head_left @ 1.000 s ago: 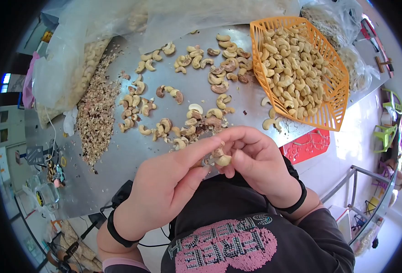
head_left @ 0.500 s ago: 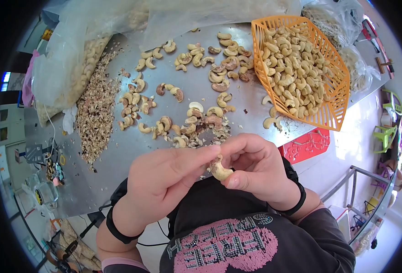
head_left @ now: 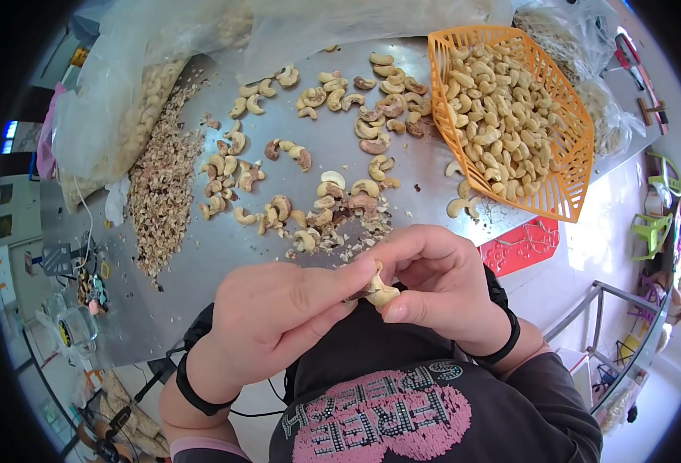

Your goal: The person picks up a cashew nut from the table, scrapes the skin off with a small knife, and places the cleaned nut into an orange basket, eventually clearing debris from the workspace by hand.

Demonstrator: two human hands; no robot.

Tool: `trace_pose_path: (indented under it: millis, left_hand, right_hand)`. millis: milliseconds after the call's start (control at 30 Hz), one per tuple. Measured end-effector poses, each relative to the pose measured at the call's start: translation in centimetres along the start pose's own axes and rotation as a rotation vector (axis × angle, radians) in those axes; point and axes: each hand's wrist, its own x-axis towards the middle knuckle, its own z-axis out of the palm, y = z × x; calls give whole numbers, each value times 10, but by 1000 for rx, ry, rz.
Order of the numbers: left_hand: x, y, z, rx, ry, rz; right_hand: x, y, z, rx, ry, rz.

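Observation:
My right hand point(head_left: 448, 285) pinches a cashew nut point(head_left: 384, 295) between thumb and fingers, above my lap at the table's near edge. The nut is pale with a darker patch at its left end. My left hand point(head_left: 286, 309) is closed against that end, its index fingertip on the nut. A small dark sliver shows between the left thumb and index finger; I cannot tell what it is. Just beyond my hands, unpeeled and partly peeled cashews point(head_left: 326, 197) lie among skin flakes on the metal table point(head_left: 278, 193).
An orange plastic basket point(head_left: 579, 174) full of pale cashews stands at the right. A long heap of skin crumbs point(head_left: 159, 208) lies at the left. Plastic bags point(head_left: 97, 116) of nuts line the left and far side. A red stool point(head_left: 522, 247) is below the right edge.
The cashew has turned a little in my right fingers. My left thumb and fingers have shifted, and a dark sliver now shows between them.

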Motion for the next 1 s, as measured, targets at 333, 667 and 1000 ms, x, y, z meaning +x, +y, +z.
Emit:
trace_pose_path:
  millis: [333, 667, 1000]
  left_hand:
    - [-2, -2, 4, -22, 78, 2]
    - [-3, 3, 3, -49, 0, -103]
    - [-3, -2, 3, 50, 5, 10]
  right_hand:
    - [-1, -1, 1, 72, 13, 71]
    - [0, -1, -1, 36, 28, 86]
    - [-1, 6, -5, 270, -76, 80]
